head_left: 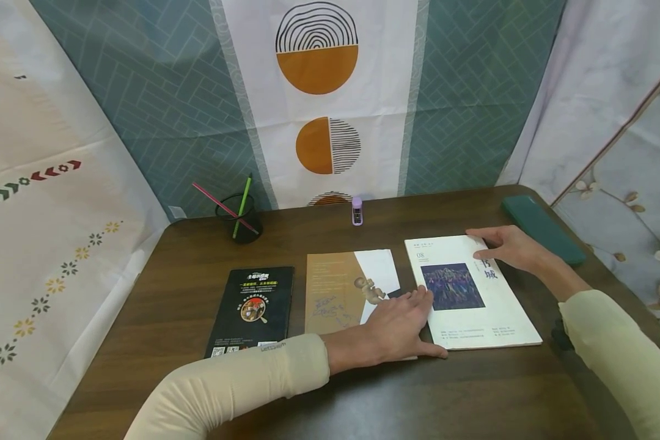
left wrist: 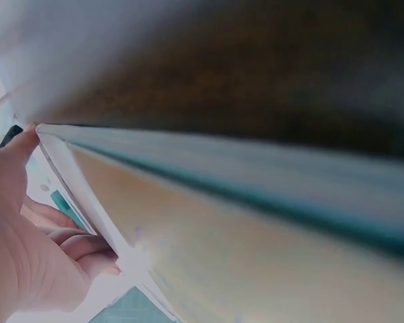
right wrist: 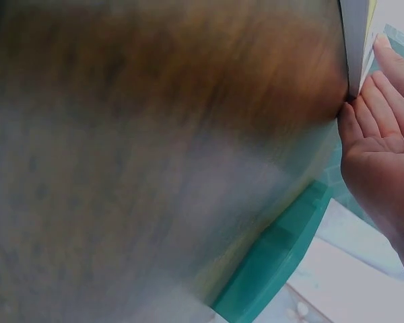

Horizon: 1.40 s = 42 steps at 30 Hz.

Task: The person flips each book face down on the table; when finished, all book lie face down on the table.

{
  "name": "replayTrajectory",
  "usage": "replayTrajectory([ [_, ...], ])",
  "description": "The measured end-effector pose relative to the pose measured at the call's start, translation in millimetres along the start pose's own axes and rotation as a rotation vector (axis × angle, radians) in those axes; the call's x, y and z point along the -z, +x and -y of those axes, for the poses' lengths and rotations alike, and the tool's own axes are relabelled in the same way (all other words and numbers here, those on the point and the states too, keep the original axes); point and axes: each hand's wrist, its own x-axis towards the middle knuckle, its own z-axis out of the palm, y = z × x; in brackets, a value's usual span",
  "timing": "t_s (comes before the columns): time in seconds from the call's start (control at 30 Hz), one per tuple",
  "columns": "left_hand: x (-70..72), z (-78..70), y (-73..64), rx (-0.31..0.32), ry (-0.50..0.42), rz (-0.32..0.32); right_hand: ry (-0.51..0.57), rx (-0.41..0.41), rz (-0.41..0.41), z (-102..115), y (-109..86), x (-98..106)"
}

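Note:
A white book (head_left: 456, 293) with a dark picture on its cover lies on the right of the table. My left hand (head_left: 398, 324) rests along its left side, fingers extended, with the thumb at the near left corner. Over the book's far right part is my right hand (head_left: 514, 247), its thumb above the cover and its straight fingers touching the edge in the right wrist view. Partly under my left hand and forearm lies a brown and white book (head_left: 332, 281). Farther left, a black book (head_left: 253, 311) has its near end hidden by my sleeve.
A black mesh pen cup (head_left: 247, 229) with a pink and a green pencil stands at the back left. A small purple item (head_left: 357, 211) stands at the back middle. Along the right edge lies a dark green case (head_left: 541, 229). Curtains hang behind the table.

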Motion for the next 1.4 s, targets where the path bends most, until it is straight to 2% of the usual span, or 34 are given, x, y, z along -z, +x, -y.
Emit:
replayTrajectory([
  [0.4, 4.9, -0.6, 1.8, -0.052, 0.176, 0.028, -0.013, 0.002, 0.004, 1.5, -3.3, -0.8],
  [0.7, 2.7, -5.5, -1.6, -0.181, 0.436, -0.02, -0.005, 0.011, 0.012, 1.4, -5.6, -3.7],
  [0.83, 0.8, -8.1, -3.2, -0.218, 0.518, -0.033, -0.012, 0.024, 0.014, 1.2, -6.5, -4.8],
  [1.0, -0.4, -10.8, -4.5, -0.244, 0.57, -0.058, -0.011, 0.026, 0.017, 1.1, -8.1, -4.7],
  [1.17, -2.2, -11.6, -6.7, -0.252, 0.604, -0.116, -0.014, 0.051, 0.019, 0.3, -10.9, -3.8],
  [1.4, -3.7, -9.1, -13.1, -0.274, 0.623, -0.252, -0.024, 0.142, 0.034, -3.8, -15.9, -2.5],
])
